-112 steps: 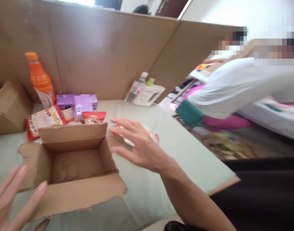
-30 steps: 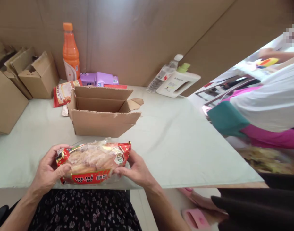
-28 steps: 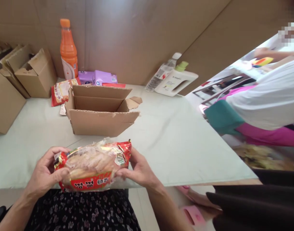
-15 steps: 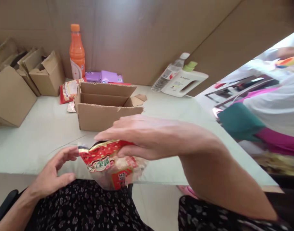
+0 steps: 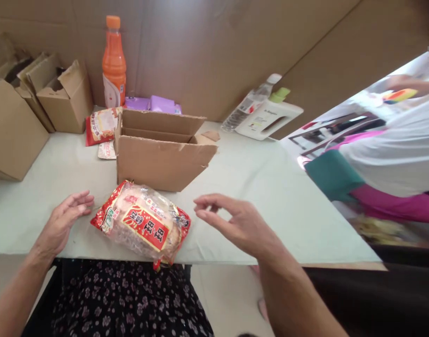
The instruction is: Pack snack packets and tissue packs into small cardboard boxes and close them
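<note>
A red and clear snack bag (image 5: 142, 224) lies on the pale green table (image 5: 270, 196) near its front edge, turned at a slant. My left hand (image 5: 61, 222) hovers just left of the bag, fingers loosely spread and holding nothing. My right hand (image 5: 235, 222) is just right of the bag, fingers apart and lightly curled, also holding nothing. Neither hand touches the bag. Behind the bag stands an open cardboard box (image 5: 161, 150) with its flaps up.
An orange drink bottle (image 5: 113, 63), purple packs (image 5: 153, 104) and a red packet (image 5: 100, 125) sit behind the box. Several cardboard boxes (image 5: 21, 107) stand at the left. A water bottle (image 5: 251, 102) and white jug (image 5: 270, 119) lie at the back right. A person in white (image 5: 393, 145) is beyond the table's right edge.
The snack bag, held in both hands a second ago and then turned over in my right hand, now lies on the table. Both hands have let go of it.
</note>
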Demonstrator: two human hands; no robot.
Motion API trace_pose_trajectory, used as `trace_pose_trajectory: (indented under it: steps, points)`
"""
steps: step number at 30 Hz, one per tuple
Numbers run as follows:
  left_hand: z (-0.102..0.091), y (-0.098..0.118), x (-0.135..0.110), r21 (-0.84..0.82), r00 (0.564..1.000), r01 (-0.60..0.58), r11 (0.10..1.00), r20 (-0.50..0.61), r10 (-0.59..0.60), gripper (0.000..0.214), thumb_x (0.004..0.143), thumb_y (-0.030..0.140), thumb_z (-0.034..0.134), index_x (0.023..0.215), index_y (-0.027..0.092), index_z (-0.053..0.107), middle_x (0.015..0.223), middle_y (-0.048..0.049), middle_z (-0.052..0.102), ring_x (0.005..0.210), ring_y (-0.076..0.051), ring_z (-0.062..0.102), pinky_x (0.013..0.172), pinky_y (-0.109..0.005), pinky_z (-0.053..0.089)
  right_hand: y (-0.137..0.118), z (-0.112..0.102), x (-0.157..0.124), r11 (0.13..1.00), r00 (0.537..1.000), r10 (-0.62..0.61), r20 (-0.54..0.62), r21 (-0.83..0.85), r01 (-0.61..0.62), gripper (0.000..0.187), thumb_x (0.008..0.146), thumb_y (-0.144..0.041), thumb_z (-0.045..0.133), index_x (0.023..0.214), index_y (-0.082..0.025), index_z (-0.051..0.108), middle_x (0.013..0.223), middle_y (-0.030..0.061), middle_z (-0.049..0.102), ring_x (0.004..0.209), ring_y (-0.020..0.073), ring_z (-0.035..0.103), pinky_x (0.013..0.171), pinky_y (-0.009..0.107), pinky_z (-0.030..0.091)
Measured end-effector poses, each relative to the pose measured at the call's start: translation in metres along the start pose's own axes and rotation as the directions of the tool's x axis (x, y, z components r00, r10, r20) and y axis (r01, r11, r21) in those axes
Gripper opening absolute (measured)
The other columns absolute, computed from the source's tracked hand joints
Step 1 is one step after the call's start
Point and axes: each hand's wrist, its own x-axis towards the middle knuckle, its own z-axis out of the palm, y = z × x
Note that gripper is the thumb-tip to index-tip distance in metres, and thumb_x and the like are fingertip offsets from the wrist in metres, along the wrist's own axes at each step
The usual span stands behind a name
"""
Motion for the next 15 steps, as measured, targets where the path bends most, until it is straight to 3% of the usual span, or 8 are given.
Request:
trace_pose_trajectory:
  steps: [3, 5, 7, 9, 12, 15]
  points:
    - [0.013, 0.004, 0.012, 0.093, 0.992, 0.069, 0.993, 0.102, -0.078, 0.072, 0.061, 0.054, 0.090, 0.120, 0.019, 0.070, 0.124, -0.0135, 0.072, 0.121, -0.036, 0.063, 0.106, -0.046, 0.049, 0.031, 0.027, -0.042, 0.917, 0.947, 0.304, 0.104, 0.239, -0.320, 0.046, 0.087, -0.053, 0.068, 0.117, -0.018, 0.070, 0.105, 0.0128, 0.078, 0.081, 0.0235, 0.074, 0.063, 0.034, 0.060]
    - [0.029, 0.005, 0.015, 0.132, 0.975, 0.093, 0.987, 0.188, -0.117, 0.075, 0.059, 0.051, 0.092, 0.124, 0.021, 0.069, 0.124, -0.0118, 0.073, 0.118, -0.034, 0.065, 0.097, -0.038, 0.054, 0.032, 0.056, -0.057, 0.783, 0.913, 0.361, 0.188, 0.470, -0.407, 0.060, 0.085, -0.058, 0.068, 0.130, -0.018, 0.064, 0.118, 0.0154, 0.075, 0.097, 0.0279, 0.074, 0.068, 0.036, 0.061]
    - [0.043, 0.006, 0.012, 0.157, 0.952, 0.112, 0.981, 0.267, -0.152, 0.075, 0.059, 0.048, 0.094, 0.124, 0.020, 0.069, 0.122, -0.0112, 0.074, 0.114, -0.032, 0.068, 0.090, -0.032, 0.057, 0.021, 0.080, -0.062, 0.631, 0.917, 0.347, 0.194, 0.675, -0.382, 0.065, 0.083, -0.059, 0.072, 0.133, -0.019, 0.061, 0.124, 0.0142, 0.073, 0.110, 0.0299, 0.072, 0.080, 0.039, 0.061]
    - [0.052, 0.008, 0.002, 0.170, 0.923, 0.146, 0.975, 0.330, -0.196, 0.075, 0.062, 0.050, 0.092, 0.125, 0.017, 0.067, 0.118, -0.0127, 0.076, 0.106, -0.032, 0.072, 0.083, -0.032, 0.059, 0.007, 0.091, -0.060, 0.513, 0.933, 0.333, 0.135, 0.804, -0.299, 0.066, 0.078, -0.057, 0.078, 0.131, -0.021, 0.062, 0.126, 0.0121, 0.073, 0.114, 0.0298, 0.070, 0.092, 0.041, 0.059]
    - [0.056, 0.013, -0.021, 0.075, 0.887, 0.255, 0.964, 0.379, -0.264, 0.079, 0.065, 0.052, 0.088, 0.131, 0.016, 0.063, 0.110, -0.0139, 0.078, 0.090, -0.031, 0.076, 0.077, -0.034, 0.062, -0.010, 0.083, -0.053, 0.382, 0.936, 0.336, 0.109, 0.892, -0.241, 0.065, 0.075, -0.054, 0.084, 0.127, -0.021, 0.064, 0.124, 0.0110, 0.074, 0.109, 0.0296, 0.072, 0.093, 0.042, 0.058]
    - [0.055, 0.020, -0.043, -0.146, 0.875, 0.394, 0.908, 0.364, -0.321, 0.070, 0.062, 0.038, 0.091, 0.123, 0.014, 0.067, 0.100, -0.0122, 0.080, 0.076, -0.026, 0.077, 0.069, -0.029, 0.063, -0.016, 0.066, -0.046, 0.266, 0.916, 0.341, 0.210, 0.913, -0.309, 0.063, 0.070, -0.054, 0.086, 0.119, -0.020, 0.068, 0.115, 0.0111, 0.077, 0.100, 0.0287, 0.074, 0.089, 0.041, 0.060]
